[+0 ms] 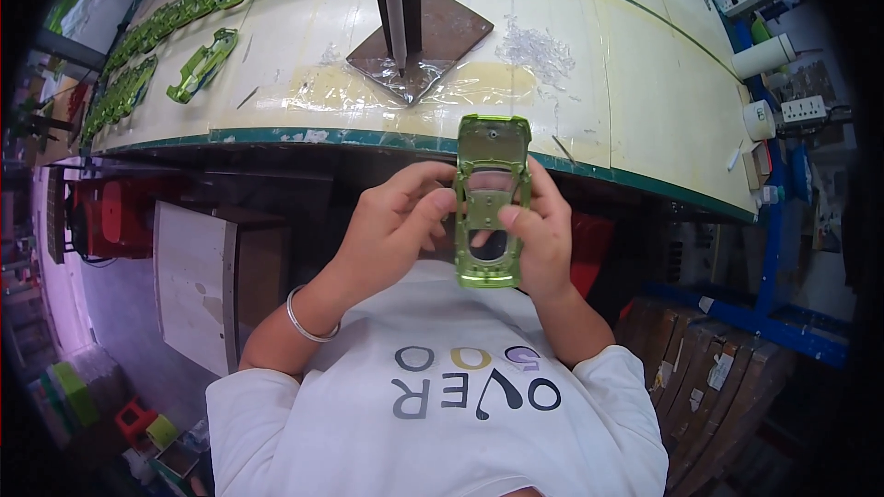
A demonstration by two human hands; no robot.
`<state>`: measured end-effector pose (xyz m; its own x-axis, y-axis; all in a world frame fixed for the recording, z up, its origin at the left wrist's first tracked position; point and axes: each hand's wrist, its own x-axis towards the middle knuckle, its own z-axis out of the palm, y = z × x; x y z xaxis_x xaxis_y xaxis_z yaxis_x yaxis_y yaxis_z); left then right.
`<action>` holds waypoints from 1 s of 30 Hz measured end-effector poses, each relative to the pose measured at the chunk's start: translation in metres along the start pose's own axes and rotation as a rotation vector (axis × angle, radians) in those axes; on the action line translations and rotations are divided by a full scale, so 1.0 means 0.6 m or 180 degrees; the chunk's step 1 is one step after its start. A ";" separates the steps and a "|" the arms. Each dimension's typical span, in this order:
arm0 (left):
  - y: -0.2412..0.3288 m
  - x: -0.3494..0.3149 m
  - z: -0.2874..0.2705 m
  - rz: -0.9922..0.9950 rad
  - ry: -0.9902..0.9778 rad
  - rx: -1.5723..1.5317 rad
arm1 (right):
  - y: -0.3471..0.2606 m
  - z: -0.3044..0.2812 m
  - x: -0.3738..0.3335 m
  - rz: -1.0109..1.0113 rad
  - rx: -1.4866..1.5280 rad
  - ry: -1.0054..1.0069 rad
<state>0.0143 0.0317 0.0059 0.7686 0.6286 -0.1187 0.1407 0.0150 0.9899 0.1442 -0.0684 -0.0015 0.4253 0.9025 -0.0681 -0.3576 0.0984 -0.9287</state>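
A green translucent toy car body shell (491, 210) is held upright in front of my chest, just off the table's near edge. My right hand (545, 241) grips its right side, the thumb pressed on the front face and a fingertip showing through the lower window opening. On the opposite side, my left hand (396, 225) has its fingers curled, with thumb and forefinger against the shell's left edge. Beyond the shell stands a black post (412, 0) on a brown square plate (451, 28). A grey pen-like rod (395, 23) points down along the post.
Rows of similar green shells (175, 23) line the table's left and far side, and a single shell (203, 65) lies apart. Clear plastic scraps (539, 53) are scattered right of the plate. A green strip (322, 136) edges the table. Cardboard boxes (709, 377) stand at lower right.
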 end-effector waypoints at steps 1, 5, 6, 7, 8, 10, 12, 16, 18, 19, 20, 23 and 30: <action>0.000 -0.001 -0.001 -0.0141 -0.0085 -0.0409 | -0.003 -0.006 0.002 0.0225 0.0156 -0.0044; -0.004 -0.003 -0.001 -0.0473 -0.0581 -0.1504 | -0.003 0.007 0.001 -0.0140 -0.0345 0.0203; -0.005 -0.003 -0.002 -0.0642 -0.0663 -0.1782 | -0.001 0.006 0.000 -0.0135 -0.0494 0.0182; -0.007 -0.003 -0.004 -0.0649 -0.0674 -0.1779 | -0.004 0.004 0.001 -0.0135 -0.0491 0.0195; -0.010 -0.003 -0.007 -0.0733 -0.0817 -0.2042 | -0.008 0.000 0.001 0.0043 -0.0674 0.0030; -0.012 -0.001 -0.015 -0.0823 -0.0964 -0.2301 | -0.013 -0.013 0.002 0.0297 -0.0937 -0.0213; -0.014 0.002 -0.026 -0.1210 -0.1259 -0.2953 | -0.018 -0.024 0.009 0.0471 -0.0866 -0.0262; -0.012 0.001 -0.033 -0.1272 -0.1391 -0.3210 | -0.026 -0.024 0.011 0.1065 -0.0152 -0.0326; 0.004 -0.004 -0.041 -0.0532 -0.0987 -0.2235 | -0.021 -0.026 0.006 0.1660 0.0732 -0.0285; 0.001 -0.002 -0.044 -0.0021 -0.0638 -0.1633 | -0.013 -0.024 0.000 0.1868 0.1074 -0.0241; 0.002 0.000 -0.042 0.0605 -0.0319 -0.0874 | -0.025 -0.006 -0.007 0.2139 0.1190 0.0003; 0.014 0.011 -0.029 0.1835 -0.0033 0.0809 | -0.033 0.001 -0.025 0.2848 0.1890 -0.0640; 0.005 0.010 -0.015 0.1279 0.0428 0.0348 | -0.025 -0.008 -0.044 0.2714 0.2616 -0.1732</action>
<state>0.0138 0.0429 0.0089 0.6887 0.6635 0.2924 -0.0821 -0.3293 0.9406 0.1426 -0.0957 0.0124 -0.5066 0.8418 -0.1865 -0.8297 -0.5348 -0.1601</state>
